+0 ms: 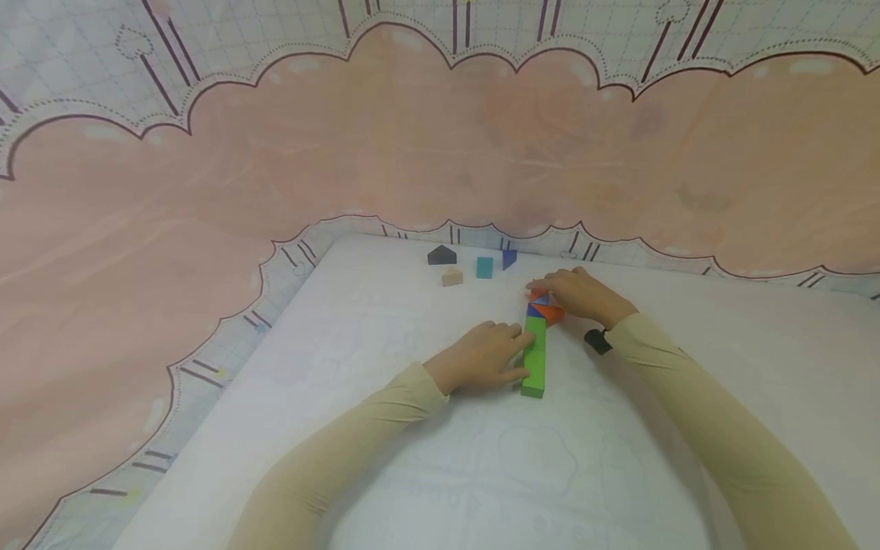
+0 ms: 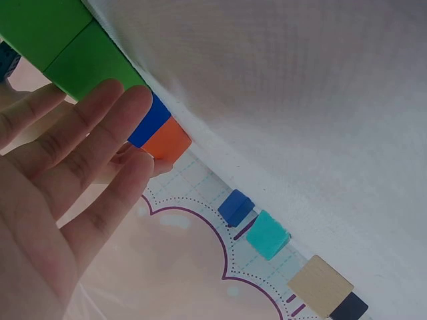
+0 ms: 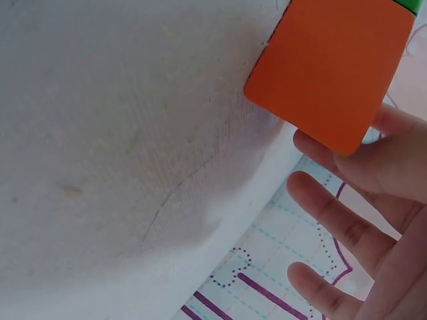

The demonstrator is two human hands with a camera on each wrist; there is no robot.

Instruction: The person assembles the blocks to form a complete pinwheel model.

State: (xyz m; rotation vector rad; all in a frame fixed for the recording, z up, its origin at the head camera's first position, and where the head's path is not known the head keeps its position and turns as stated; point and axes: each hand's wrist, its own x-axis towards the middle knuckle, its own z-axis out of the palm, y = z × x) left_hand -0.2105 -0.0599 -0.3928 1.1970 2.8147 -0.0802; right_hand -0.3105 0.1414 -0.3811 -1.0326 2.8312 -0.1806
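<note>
A row of blocks lies on the white tabletop: long green blocks (image 1: 535,359) end to end, then a blue triangle block (image 1: 534,311), an orange triangle block (image 1: 550,314) and smaller blue and orange pieces at the far end. My left hand (image 1: 484,355) touches the green blocks from the left, its fingers extended along their side in the left wrist view. My right hand (image 1: 583,294) is at the far end, thumb and forefinger pinching at the orange block (image 3: 327,73), the other fingers stretched out. The far pieces are partly hidden under it.
Behind the row, toward the back edge, lie a dark roof-shaped block (image 1: 442,256), a plain wooden block (image 1: 451,277), a light-blue block (image 1: 484,267) and a dark-blue block (image 1: 509,260). A patterned pink cloth (image 1: 440,153) hangs beyond the table.
</note>
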